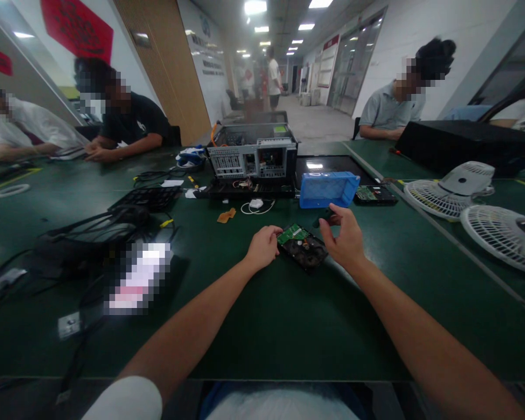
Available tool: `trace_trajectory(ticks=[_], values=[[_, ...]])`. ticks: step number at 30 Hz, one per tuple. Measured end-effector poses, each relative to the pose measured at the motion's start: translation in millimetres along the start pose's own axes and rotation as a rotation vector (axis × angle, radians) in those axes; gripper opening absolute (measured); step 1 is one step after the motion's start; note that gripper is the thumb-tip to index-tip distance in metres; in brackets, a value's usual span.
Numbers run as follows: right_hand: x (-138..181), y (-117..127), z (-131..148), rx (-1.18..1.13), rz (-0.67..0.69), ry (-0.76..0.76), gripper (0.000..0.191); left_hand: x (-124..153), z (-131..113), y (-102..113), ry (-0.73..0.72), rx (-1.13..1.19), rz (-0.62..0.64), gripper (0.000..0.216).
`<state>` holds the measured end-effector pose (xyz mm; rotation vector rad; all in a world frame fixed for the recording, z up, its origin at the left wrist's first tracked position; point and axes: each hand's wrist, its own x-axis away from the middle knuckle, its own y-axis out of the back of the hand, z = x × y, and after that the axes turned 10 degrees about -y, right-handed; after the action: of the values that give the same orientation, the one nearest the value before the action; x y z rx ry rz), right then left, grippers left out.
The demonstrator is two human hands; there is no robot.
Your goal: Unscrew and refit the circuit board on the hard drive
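A hard drive (311,254) lies on the green table with its green circuit board and dark metal casing facing up. My left hand (263,247) is closed on the drive's left corner, fingertips against the circuit board edge. Just above and right of the drive, my right hand (346,238) pinches a small dark object (322,219), its kind too unclear to name. A blue plastic tray (329,191) stands tilted beyond my right hand. Next to it lies a second drive (375,195) with a green board.
An opened computer case (252,156) stands ahead on the table (262,332). White fan parts (446,189) lie right, a dark flat panel (332,165) behind the tray. Cables, black parts (144,198) and a lit phone (140,279) are left. Several people sit around.
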<state>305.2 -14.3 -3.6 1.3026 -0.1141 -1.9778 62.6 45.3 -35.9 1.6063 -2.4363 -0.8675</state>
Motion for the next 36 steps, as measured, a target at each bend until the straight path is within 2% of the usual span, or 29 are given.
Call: trace_trajectory(ticks=[10,18,26,36], values=[[-1,-1,-3,-0.001,-0.033,0.059,0.048,1,-2,1,-0.001,0.012,0.014,0.033],[5,-11,-9,-0.060,-0.072,-0.071,0.051,0,0,1,-0.004,0.010,0.020,0.033],[1,-3,-5,0.043,-0.084,0.074,0.045,1,-1,1,-0.008,0.015,0.024,0.033],[1,-3,-2,0.016,-0.075,0.060,0.048,-1,7,-3,-0.030,-0.004,0.009,0.033]])
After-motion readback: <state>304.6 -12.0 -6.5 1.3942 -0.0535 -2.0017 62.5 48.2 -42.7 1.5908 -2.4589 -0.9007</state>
